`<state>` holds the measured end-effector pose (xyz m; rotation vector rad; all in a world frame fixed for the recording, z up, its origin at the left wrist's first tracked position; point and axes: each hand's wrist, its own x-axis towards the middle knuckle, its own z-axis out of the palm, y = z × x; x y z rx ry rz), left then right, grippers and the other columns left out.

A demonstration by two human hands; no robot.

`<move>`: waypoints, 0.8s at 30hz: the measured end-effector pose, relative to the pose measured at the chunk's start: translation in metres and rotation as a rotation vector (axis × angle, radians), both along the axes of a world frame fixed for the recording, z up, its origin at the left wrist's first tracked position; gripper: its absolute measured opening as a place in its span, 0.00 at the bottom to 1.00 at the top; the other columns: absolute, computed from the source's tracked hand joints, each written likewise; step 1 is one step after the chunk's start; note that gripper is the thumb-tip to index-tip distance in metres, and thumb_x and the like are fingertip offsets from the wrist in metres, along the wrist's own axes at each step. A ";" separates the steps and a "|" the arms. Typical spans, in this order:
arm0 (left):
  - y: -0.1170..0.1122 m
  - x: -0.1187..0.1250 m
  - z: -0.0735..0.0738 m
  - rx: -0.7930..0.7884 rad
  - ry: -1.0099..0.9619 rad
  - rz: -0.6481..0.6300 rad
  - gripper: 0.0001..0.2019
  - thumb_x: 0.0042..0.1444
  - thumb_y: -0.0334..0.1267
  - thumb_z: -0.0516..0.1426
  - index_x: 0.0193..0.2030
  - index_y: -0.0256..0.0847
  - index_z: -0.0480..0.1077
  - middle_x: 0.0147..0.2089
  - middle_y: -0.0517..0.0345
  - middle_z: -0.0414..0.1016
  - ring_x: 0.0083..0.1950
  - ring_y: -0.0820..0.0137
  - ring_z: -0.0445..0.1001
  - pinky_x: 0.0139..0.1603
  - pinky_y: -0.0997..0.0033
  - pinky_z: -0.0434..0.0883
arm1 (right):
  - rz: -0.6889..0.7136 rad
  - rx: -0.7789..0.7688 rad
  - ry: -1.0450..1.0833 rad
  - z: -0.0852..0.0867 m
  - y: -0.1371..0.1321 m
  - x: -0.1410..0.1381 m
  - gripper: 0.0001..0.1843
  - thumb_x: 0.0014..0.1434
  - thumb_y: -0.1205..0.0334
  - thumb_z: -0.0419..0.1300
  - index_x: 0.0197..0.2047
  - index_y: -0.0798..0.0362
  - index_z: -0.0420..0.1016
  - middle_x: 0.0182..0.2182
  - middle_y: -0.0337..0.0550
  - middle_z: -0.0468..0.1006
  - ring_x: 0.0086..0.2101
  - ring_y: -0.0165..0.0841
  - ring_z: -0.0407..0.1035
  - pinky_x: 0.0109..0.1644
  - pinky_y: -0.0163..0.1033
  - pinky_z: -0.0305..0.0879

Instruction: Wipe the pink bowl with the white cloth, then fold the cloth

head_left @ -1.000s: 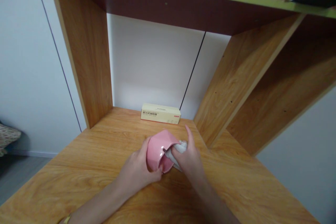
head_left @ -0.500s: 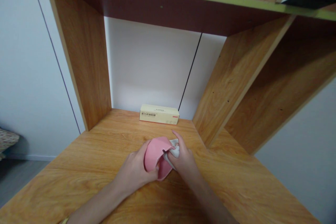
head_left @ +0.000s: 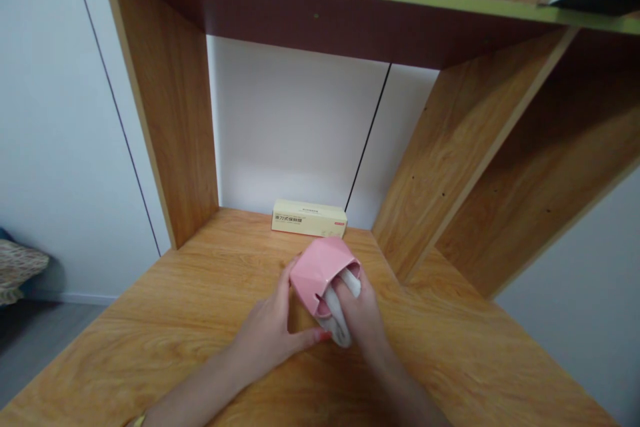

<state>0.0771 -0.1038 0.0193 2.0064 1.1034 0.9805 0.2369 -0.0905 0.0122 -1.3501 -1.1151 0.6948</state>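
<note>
Your left hand (head_left: 273,327) is curved wide around the glossy, faceted pink pot (head_left: 320,267), its fingers along the near-left side and its thumb stretched below the rim, beside the hanging part of a soft white cloth (head_left: 336,317). Whether that thumb presses on the cloth, you cannot tell from here. Your right hand (head_left: 364,313) holds the cloth, with fingers tucked into the pot's mouth; their tips are hidden inside. The pot sits between your two hands, tilted so its opening faces your right hand, and a small notch shows at the rim. You cannot tell whether its underside touches the wood-grain desktop (head_left: 210,307) beneath your hands. A yellow band (head_left: 139,421) circles your left wrist.

Straight beyond your hands, a long cream cardboard box (head_left: 309,219) with dark printing lies near the white wall (head_left: 300,127). Upright wooden panels stand to either side, and above and beyond your hands runs a dark-red shelf (head_left: 310,20) with a yellow-green edge.
</note>
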 end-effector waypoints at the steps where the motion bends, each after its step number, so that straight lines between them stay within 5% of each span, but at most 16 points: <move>1: 0.000 0.002 -0.004 -0.012 -0.019 -0.002 0.36 0.47 0.47 0.59 0.60 0.39 0.48 0.49 0.47 0.70 0.47 0.59 0.71 0.45 0.60 0.68 | 0.025 -0.019 0.021 -0.003 0.001 -0.001 0.21 0.48 0.57 0.55 0.46 0.55 0.65 0.38 0.46 0.75 0.38 0.37 0.71 0.38 0.38 0.68; 5: 0.001 0.006 -0.011 0.009 -0.073 0.063 0.29 0.48 0.41 0.58 0.54 0.39 0.50 0.46 0.49 0.70 0.44 0.63 0.72 0.42 0.64 0.69 | 0.104 -0.038 0.019 -0.017 0.004 -0.005 0.22 0.48 0.57 0.57 0.47 0.54 0.63 0.38 0.45 0.76 0.37 0.37 0.71 0.38 0.39 0.68; 9: 0.000 0.004 -0.001 0.006 0.016 0.121 0.28 0.45 0.39 0.58 0.52 0.40 0.52 0.44 0.51 0.71 0.40 0.63 0.73 0.39 0.65 0.68 | 0.080 0.005 -0.113 -0.014 0.004 -0.002 0.27 0.47 0.58 0.57 0.52 0.54 0.61 0.39 0.45 0.76 0.37 0.36 0.71 0.39 0.38 0.67; 14: -0.005 0.003 0.015 -0.008 0.216 0.129 0.26 0.43 0.38 0.57 0.51 0.39 0.56 0.38 0.52 0.74 0.37 0.61 0.73 0.33 0.67 0.66 | -0.104 -0.042 -0.570 0.001 -0.002 0.013 0.35 0.49 0.57 0.56 0.60 0.52 0.54 0.26 0.40 0.76 0.27 0.36 0.71 0.30 0.36 0.64; 18: -0.006 0.002 0.018 -0.014 0.331 0.140 0.29 0.40 0.39 0.58 0.52 0.38 0.56 0.35 0.53 0.74 0.33 0.60 0.74 0.31 0.68 0.65 | -0.163 0.095 -0.884 0.000 -0.004 0.022 0.36 0.50 0.57 0.55 0.61 0.53 0.53 0.25 0.41 0.75 0.26 0.37 0.71 0.29 0.35 0.62; 24: -0.002 -0.002 0.008 0.092 0.232 0.076 0.33 0.40 0.41 0.58 0.55 0.41 0.55 0.42 0.51 0.74 0.39 0.59 0.73 0.37 0.65 0.68 | -0.039 0.084 -0.819 -0.002 -0.003 0.022 0.37 0.48 0.57 0.57 0.61 0.53 0.52 0.28 0.42 0.75 0.27 0.37 0.71 0.29 0.36 0.62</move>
